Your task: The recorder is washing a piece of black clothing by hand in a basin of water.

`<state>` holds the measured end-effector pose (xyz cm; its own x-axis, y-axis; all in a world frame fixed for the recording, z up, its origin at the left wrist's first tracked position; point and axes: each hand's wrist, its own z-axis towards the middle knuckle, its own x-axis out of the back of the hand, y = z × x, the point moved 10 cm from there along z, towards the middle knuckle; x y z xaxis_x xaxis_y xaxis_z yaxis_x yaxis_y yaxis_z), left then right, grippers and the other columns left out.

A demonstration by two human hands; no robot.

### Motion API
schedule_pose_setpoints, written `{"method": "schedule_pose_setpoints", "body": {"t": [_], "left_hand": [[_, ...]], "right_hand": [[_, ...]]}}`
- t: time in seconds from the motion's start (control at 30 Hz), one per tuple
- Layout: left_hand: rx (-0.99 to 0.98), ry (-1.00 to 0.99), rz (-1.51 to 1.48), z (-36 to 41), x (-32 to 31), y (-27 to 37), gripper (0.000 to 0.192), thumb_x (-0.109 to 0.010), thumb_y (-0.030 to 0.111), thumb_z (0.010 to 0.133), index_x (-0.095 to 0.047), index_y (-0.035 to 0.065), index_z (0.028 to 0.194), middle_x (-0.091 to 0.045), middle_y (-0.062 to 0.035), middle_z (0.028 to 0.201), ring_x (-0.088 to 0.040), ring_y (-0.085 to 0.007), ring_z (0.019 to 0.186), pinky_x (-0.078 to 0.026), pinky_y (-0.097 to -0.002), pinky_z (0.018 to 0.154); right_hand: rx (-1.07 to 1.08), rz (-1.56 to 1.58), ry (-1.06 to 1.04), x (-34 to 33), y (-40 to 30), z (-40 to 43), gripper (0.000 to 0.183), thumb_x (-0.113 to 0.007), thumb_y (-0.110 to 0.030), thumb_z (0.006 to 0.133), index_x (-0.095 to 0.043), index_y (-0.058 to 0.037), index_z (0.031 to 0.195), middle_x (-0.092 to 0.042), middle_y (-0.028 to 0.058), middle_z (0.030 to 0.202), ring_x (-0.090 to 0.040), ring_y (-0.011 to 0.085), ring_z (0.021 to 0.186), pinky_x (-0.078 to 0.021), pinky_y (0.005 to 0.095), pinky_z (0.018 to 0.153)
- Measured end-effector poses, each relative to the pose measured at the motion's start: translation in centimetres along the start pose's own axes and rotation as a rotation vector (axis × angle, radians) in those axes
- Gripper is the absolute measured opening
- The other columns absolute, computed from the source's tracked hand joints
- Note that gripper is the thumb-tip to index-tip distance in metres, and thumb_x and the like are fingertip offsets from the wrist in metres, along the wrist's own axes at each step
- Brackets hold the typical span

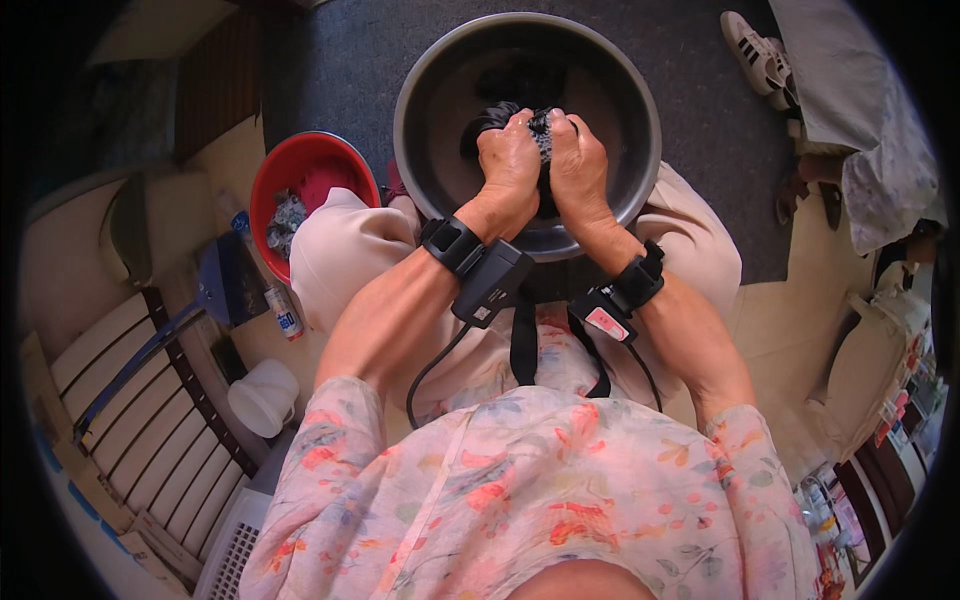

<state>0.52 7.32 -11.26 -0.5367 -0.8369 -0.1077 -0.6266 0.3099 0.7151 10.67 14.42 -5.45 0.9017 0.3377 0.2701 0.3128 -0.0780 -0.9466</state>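
Observation:
Both my hands are together over a wide metal basin (pixel 409 120) that stands between my knees and holds murky water. A wet black cloth (pixel 495 116) with a patterned grey-white part is bunched between them. My left hand (pixel 511 154) grips it with the fingers curled over. Close beside it, my right hand (pixel 579 157) is closed on the same cloth, thumb on top. More dark fabric (pixel 521 79) lies in the water at the far side of the basin. The undersides of both hands and the cloth below are hidden.
A red bucket (pixel 262 232) with grey and pink cloth stands left of my knee. Near it are a spray can (pixel 283 311), a blue dustpan (pixel 225 281) and a white bucket (pixel 262 397). Sneakers (pixel 754 56) lie at the upper right, by a hanging cloth (pixel 832 75). Cables run from my wrist devices.

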Motion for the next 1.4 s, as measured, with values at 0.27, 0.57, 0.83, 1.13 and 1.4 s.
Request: {"method": "schedule_pose_setpoints", "body": {"t": [0.27,0.57,0.83,1.13,1.4], "left_hand": [[0.012,-0.009,0.076,-0.5,-0.2,0.2,0.020,-0.053,0.022,0.088,-0.062,0.0046,0.090,-0.061,-0.0055,0.082,-0.057,-0.0137,0.074,-0.045,-0.0298,0.068],[0.268,-0.339,0.113,-2.1,0.3,-0.4,0.051,-0.046,0.047,0.090,-0.045,0.0058,0.121,-0.054,-0.0153,0.117,-0.056,-0.0314,0.102,-0.041,-0.0483,0.087],[-0.454,-0.483,0.503,-2.0,0.5,5.9,0.060,-0.062,0.014,0.076,-0.039,0.0047,0.129,-0.046,-0.0166,0.126,-0.048,-0.0276,0.115,-0.040,-0.0337,0.093],[-0.495,-0.680,0.848,-4.3,-1.3,6.6,0.041,-0.060,0.014,0.069,-0.057,-0.0027,0.107,-0.063,-0.0119,0.089,-0.061,-0.0203,0.084,-0.046,-0.0292,0.075],[-0.500,-0.736,0.426,-7.6,-0.4,10.7,0.025,-0.058,0.019,0.078,-0.061,0.0013,0.095,-0.061,-0.0043,0.087,-0.057,-0.0097,0.083,-0.044,-0.0207,0.075]], "right_hand": [[-0.118,0.122,-0.019,0.1,2.0,0.4,0.039,-0.045,-0.035,0.092,-0.059,-0.0003,0.082,-0.058,0.0151,0.070,-0.057,0.0232,0.069,-0.0436,0.0351,0.067],[-0.278,0.493,-0.132,0.7,1.8,1.2,0.038,-0.050,-0.038,0.091,-0.060,-0.0017,0.096,-0.060,0.0044,0.087,-0.056,0.0125,0.082,-0.0436,0.0261,0.077],[0.064,0.074,-0.507,-0.8,-2.6,-0.3,0.053,-0.070,-0.016,0.069,-0.054,-0.0015,0.117,-0.060,0.0082,0.103,-0.057,0.0159,0.095,-0.0450,0.0262,0.084],[0.019,0.007,-0.560,-0.5,-5.1,-2.0,0.061,-0.070,-0.012,0.068,-0.046,-0.0028,0.123,-0.058,0.0146,0.106,-0.057,0.0200,0.098,-0.0460,0.0292,0.086],[0.080,-0.153,-0.525,0.1,-3.1,-3.1,0.052,-0.071,-0.016,0.070,-0.052,-0.0006,0.116,-0.061,0.0089,0.102,-0.057,0.0169,0.096,-0.0455,0.0278,0.084]]}}
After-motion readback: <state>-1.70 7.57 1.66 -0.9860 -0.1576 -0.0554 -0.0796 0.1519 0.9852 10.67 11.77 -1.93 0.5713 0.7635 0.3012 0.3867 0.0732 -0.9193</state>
